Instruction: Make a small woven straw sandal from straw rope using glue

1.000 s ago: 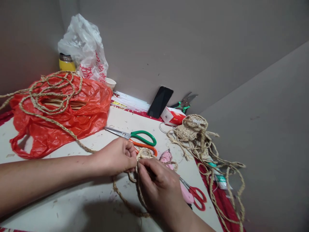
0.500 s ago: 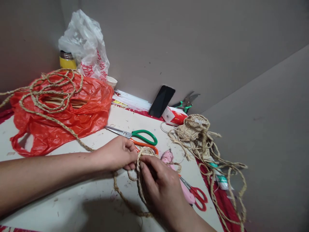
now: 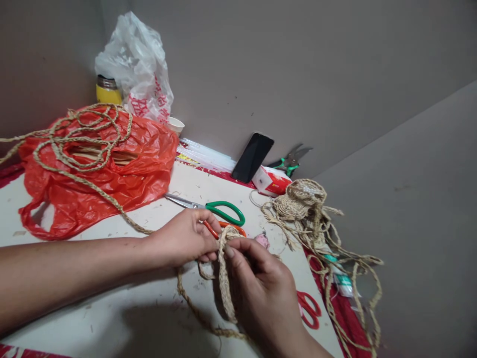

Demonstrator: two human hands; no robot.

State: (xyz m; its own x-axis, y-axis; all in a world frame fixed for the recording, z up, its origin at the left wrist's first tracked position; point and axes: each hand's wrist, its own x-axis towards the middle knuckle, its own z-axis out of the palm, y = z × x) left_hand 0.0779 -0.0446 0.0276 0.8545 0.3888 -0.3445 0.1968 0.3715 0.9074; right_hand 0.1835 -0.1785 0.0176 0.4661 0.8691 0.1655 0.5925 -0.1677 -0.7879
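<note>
Both my hands meet at the middle of the white table [image 3: 112, 298], working a braided straw rope [image 3: 224, 278]. My left hand [image 3: 184, 237] pinches the coiled rope end from the left. My right hand [image 3: 263, 288] pinches the same coil from the right, fingers curled over the strand that loops down toward me. The rope runs back left across the table to a coil lying on the red plastic bag [image 3: 93, 174].
Green-handled scissors [image 3: 214, 209] and orange-handled scissors lie just behind my hands; red scissors [image 3: 308, 308] and a pink tool sit by my right hand. A woven straw piece [image 3: 301, 201] with loose strands lies right. A phone [image 3: 252, 157], pliers, white bag and yellow flask stand by the wall.
My right hand has lifted slightly and pulled the rope loop taut and more upright. The left hand keeps its pinch. The view has shifted slightly.
</note>
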